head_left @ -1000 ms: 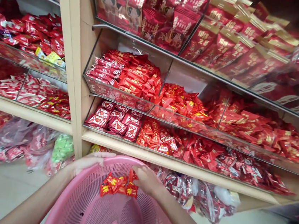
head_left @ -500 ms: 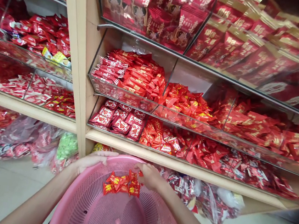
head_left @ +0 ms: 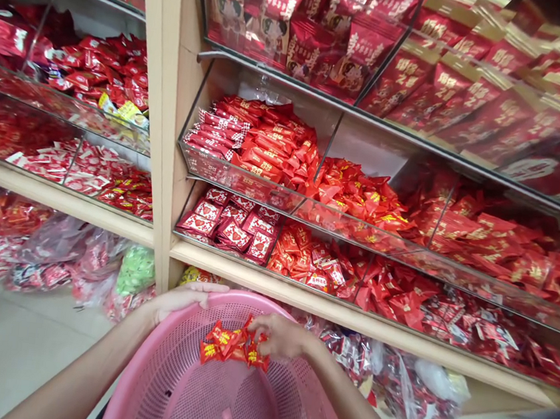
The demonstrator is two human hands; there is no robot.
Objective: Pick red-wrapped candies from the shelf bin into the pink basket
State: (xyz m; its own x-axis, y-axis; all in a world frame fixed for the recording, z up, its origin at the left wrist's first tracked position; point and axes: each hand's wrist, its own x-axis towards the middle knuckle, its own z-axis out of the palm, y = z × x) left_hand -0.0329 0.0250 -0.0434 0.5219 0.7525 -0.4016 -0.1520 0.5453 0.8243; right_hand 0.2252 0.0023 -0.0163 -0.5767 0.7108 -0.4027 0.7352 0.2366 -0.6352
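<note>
A pink plastic basket (head_left: 179, 352) with perforated walls sits low in front of me. My left hand (head_left: 185, 301) grips its rim on the far left side, fingers over the edge. Inside, several red wrapped candies (head_left: 226, 344) with gold lettering lie bunched against the far wall. My right hand (head_left: 280, 336) is inside the basket at the right of this bunch. Its fingers are curled down on the candies and seem to pinch one, though the fingertips partly hide it. The basket floor shows a small pale square and is otherwise bare.
Ahead stand wooden shelves (head_left: 253, 277) with clear-fronted bins of red wrapped sweets (head_left: 352, 187). Larger red packets (head_left: 357, 51) fill the upper shelf. Bagged sweets (head_left: 374, 359) lie under the lowest board on the right, and more bags (head_left: 64, 260) on the floor at left.
My right hand has moved from the basket's far rim down onto the candies. The left hand keeps its hold on the rim. The whole view has shifted slightly.
</note>
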